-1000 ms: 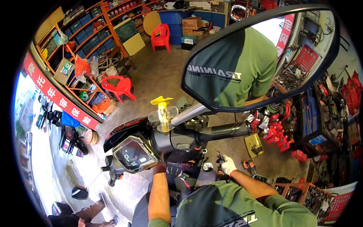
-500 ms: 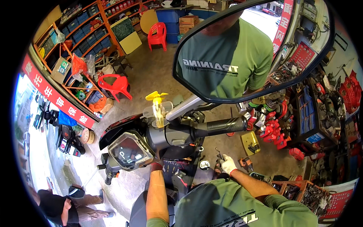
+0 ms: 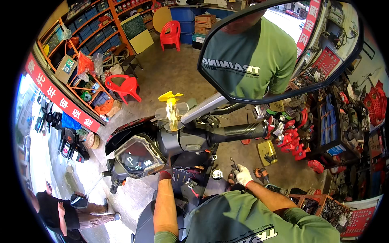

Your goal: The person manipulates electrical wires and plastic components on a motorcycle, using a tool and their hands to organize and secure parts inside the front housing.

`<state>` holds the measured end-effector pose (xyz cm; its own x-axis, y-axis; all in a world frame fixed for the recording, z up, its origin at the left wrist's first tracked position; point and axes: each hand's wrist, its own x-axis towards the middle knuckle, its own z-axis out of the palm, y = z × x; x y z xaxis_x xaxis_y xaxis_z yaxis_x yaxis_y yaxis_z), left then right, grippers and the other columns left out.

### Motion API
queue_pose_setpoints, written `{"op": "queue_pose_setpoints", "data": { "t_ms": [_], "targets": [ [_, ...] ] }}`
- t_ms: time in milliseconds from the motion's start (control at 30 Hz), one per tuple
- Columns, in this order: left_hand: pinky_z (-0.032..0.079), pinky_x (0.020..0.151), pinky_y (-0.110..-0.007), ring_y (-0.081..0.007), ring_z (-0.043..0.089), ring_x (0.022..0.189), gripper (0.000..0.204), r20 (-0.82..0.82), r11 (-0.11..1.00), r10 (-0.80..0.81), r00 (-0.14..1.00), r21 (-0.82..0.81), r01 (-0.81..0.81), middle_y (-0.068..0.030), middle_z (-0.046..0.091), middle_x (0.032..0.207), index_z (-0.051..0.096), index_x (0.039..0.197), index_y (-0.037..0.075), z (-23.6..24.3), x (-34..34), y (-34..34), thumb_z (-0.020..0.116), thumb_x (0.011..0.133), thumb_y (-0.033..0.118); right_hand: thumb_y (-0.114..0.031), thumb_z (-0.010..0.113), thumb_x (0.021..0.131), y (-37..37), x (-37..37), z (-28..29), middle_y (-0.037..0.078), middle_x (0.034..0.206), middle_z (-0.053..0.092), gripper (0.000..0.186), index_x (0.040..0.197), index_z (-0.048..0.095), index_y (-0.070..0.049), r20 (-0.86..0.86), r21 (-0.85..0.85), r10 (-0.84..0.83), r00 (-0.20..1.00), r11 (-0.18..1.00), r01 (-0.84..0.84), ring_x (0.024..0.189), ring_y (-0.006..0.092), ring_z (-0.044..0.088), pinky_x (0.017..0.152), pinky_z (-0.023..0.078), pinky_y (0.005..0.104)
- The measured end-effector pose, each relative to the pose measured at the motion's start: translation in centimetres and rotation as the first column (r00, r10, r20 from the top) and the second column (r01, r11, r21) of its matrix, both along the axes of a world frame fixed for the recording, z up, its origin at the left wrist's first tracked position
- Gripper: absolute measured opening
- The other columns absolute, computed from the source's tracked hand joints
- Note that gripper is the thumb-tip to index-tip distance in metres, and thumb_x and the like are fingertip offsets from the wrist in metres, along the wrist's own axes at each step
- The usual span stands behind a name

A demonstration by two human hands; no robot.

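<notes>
I lean over a dark scooter with a lit dashboard (image 3: 137, 157) and a thick black handlebar grip (image 3: 239, 132). My left hand (image 3: 165, 175), in a glove with a dark red cuff, reaches below the dashboard at the scooter's front panel (image 3: 184, 177); its fingers are hidden. To the right of the scooter, my right hand (image 3: 244, 175), in a whitish glove with a red cuff, is closed around a slim metal tool (image 3: 233, 163). That tool points up and away; its exact kind is too small to tell. An orange and black power drill (image 3: 261, 175) lies on the floor beside this hand.
A large mirror (image 3: 251, 60) and a yellow propeller ornament (image 3: 172, 111) rise from the handlebar. A yellow tray (image 3: 267, 153) lies at right, near red bottles (image 3: 292, 139). Red chairs (image 3: 123, 89) and orange shelving (image 3: 117, 24) stand behind. Another person (image 3: 60, 210) is at lower left.
The view has shifted slightly, so the mirror sits farther right in the picture. Both my hands stay in nearly the same places. The other person at the lower left has changed posture a little.
</notes>
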<state>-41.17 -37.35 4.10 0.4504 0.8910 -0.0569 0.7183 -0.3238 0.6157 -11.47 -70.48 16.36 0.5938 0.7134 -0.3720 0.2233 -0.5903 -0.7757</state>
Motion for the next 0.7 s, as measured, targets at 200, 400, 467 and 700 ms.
{"op": "queue_pose_setpoints", "data": {
  "t_ms": [200, 400, 467, 700],
  "targets": [
    [0.046, 0.101, -0.042, -0.0266, 0.055, 0.122, 0.05, 0.0, 1.0, -0.009, 1.0, 0.005, 0.009, -0.0192, 0.055, 0.138, 0.052, 0.141, 0.009, 0.0, 0.3, 0.4, 0.055, 0.099, 0.035, -0.012, 0.055, 0.095, -0.4, 0.2, -0.2, 0.013, 0.087, 0.072, 0.033, 0.126, 0.063, -0.003, -0.032, 0.038, -0.04, 0.999, 0.998, 0.041, 0.058, 0.0197, 0.065, 0.057, 0.052, 0.0355],
    [0.046, 0.101, -0.042, -0.0265, 0.055, 0.123, 0.049, 0.008, 1.0, 0.006, 1.0, 0.002, -0.006, -0.019, 0.055, 0.139, 0.052, 0.142, 0.009, 0.0, 0.3, 0.5, 0.054, 0.099, 0.035, -0.012, 0.054, 0.094, -0.1, 0.3, -1.1, 0.012, 0.093, 0.072, 0.035, 0.127, 0.062, -0.003, -0.059, 0.013, -0.025, 0.998, 1.0, 0.025, 0.058, 0.0201, 0.065, 0.056, 0.054, 0.0351],
    [0.046, 0.101, -0.042, -0.0265, 0.055, 0.123, 0.049, 0.011, 1.0, 0.003, 1.0, 0.003, -0.003, -0.019, 0.054, 0.139, 0.051, 0.142, 0.009, 0.0, 0.4, 0.5, 0.054, 0.099, 0.035, -0.012, 0.054, 0.094, 0.0, 0.4, -1.2, 0.012, 0.093, 0.072, 0.035, 0.127, 0.062, -0.003, -0.081, 0.001, -0.031, 0.996, 1.0, 0.031, 0.058, 0.0203, 0.065, 0.056, 0.054, 0.0352],
    [0.045, 0.101, -0.042, -0.0263, 0.054, 0.123, 0.049, 0.026, 1.0, 0.015, 1.0, 0.0, -0.015, -0.0188, 0.054, 0.14, 0.051, 0.142, 0.009, -0.1, 0.7, 0.6, 0.053, 0.1, 0.035, -0.012, 0.055, 0.093, -0.2, 0.0, 0.2, 0.014, 0.091, 0.07, 0.035, 0.126, 0.063, -0.002, -0.115, 0.012, -0.049, 0.992, 0.999, 0.051, 0.067, 0.0229, 0.068, 0.061, 0.057, 0.0363]
  ]
}}
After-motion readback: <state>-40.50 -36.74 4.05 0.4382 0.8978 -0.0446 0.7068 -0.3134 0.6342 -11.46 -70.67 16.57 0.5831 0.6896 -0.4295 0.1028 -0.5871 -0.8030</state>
